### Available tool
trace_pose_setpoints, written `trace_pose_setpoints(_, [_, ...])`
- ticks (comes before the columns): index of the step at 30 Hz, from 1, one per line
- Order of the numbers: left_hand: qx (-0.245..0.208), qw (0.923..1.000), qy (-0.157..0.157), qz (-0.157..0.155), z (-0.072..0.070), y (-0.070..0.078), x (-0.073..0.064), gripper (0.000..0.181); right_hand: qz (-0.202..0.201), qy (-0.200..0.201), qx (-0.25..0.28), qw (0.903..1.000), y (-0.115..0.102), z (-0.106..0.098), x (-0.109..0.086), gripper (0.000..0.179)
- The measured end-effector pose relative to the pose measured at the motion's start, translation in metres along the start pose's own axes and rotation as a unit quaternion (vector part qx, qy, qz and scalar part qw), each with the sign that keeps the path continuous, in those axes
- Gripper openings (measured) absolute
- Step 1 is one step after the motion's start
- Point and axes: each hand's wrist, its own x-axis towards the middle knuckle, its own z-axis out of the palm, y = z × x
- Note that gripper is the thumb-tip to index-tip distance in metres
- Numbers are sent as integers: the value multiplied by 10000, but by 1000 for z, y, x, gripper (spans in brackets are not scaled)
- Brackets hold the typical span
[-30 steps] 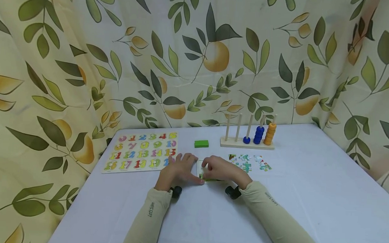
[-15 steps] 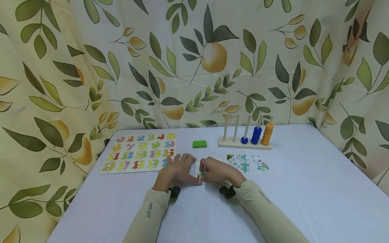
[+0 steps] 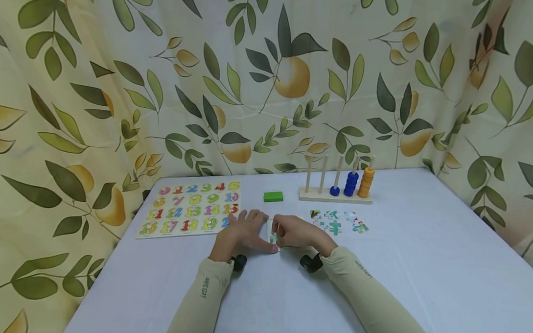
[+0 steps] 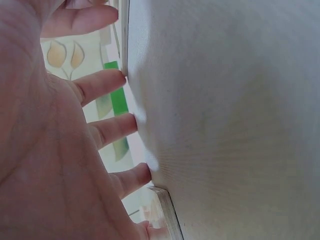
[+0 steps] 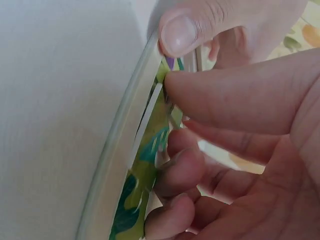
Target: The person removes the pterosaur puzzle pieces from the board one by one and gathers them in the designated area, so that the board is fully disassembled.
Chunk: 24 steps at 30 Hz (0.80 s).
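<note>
My left hand (image 3: pixel 242 234) lies spread over the table, its thumb pressing the near rim of a shallow puzzle tray (image 5: pixel 112 145). Its straight fingertips touch the cloth between that tray and the number board (image 3: pixel 222 200). Over the tray, my right hand (image 3: pixel 301 232) pinches a green printed jigsaw piece (image 5: pixel 157 142) between thumb and curled fingers. That piece sits tilted at the rim, its white edge showing, close to the left thumb. Much of the tray is hidden under the right hand. Several loose jigsaw pieces (image 3: pixel 335 228) lie just right of it.
A green block (image 3: pixel 273 196) lies beyond the hands. Behind the loose pieces stands a wooden peg counter (image 3: pixel 309 196) with blue beads (image 3: pixel 351 184) and orange beads (image 3: pixel 366 183). A leaf-patterned curtain (image 3: pixel 268 127) hangs behind the white table (image 3: pixel 422 240).
The right hand has moved a little left, toward the left thumb, and its fingers have drawn together over the tray's left part. The left hand keeps its place. The head view has shifted slightly.
</note>
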Motion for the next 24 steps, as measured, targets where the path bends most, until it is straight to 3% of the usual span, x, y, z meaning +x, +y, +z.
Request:
trace_pose_setpoints(13, [53, 9999, -88, -56, 0, 1, 0, 96, 100, 183, 154, 9997, -2, -1, -2, 17])
trace_pose_setpoints(24, [154, 9999, 0, -56, -1, 3, -4, 99, 72, 153, 735, 9972, 4, -6, -5, 10])
